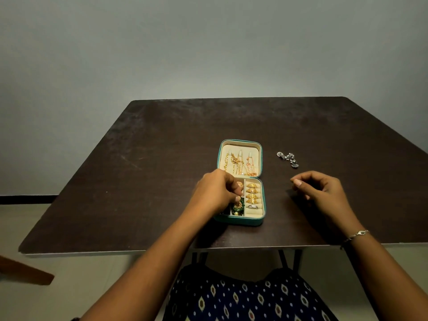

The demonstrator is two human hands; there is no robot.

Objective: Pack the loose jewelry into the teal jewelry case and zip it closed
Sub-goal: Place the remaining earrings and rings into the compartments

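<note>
The teal jewelry case point(240, 220) lies open on the dark table point(162, 158), its lid flat behind with gold chains point(239, 162) hung inside. Several gold rings point(252, 193) and a silver ring sit in the right-hand roll slots. My left hand point(216, 189) is over the case's left compartments, fingers curled down onto a green and gold earring point(238, 206). My right hand point(318, 187) hovers just right of the case, fingers loosely curled, holding nothing. Loose silver earrings point(288, 158) lie on the table beyond my right hand.
The table's near edge point(162, 250) runs just in front of the case. A bracelet point(355, 236) is on my right wrist. A grey wall stands behind the table, and a wooden piece point(25, 271) shows low at the left.
</note>
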